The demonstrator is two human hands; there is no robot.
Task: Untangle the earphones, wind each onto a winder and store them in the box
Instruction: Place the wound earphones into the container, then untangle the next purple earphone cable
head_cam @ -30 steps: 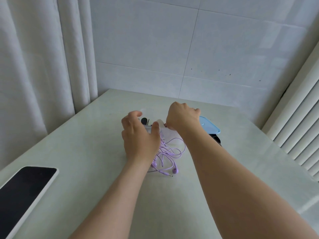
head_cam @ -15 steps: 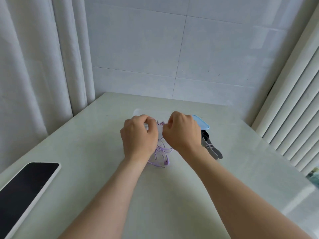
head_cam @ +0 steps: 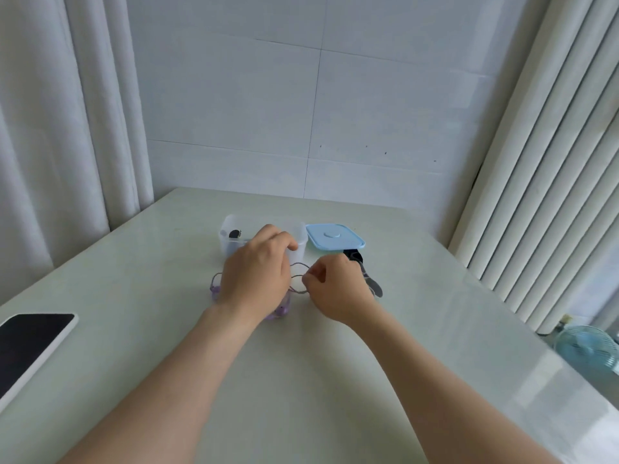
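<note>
Pale green desk [head_cam: 301, 380], tiled wall [head_cam: 234, 95] behind. Tangled lilac earphone cable [head_cam: 280, 311]: before the clear plastic box [head_cam: 225, 247], mostly hidden under your left hand [head_cam: 256, 274], whose grip you cannot tell. Your right hand [head_cam: 338, 289] pinches one loop, half-covering black-grey winders [head_cam: 375, 289].

The left hand [head_cam: 254, 272] and right hand [head_cam: 338, 289] are gripping the purple earphones [head_cam: 299, 291] over the desk [head_cam: 301, 363], near the clear box [head_cam: 229, 244].
</note>
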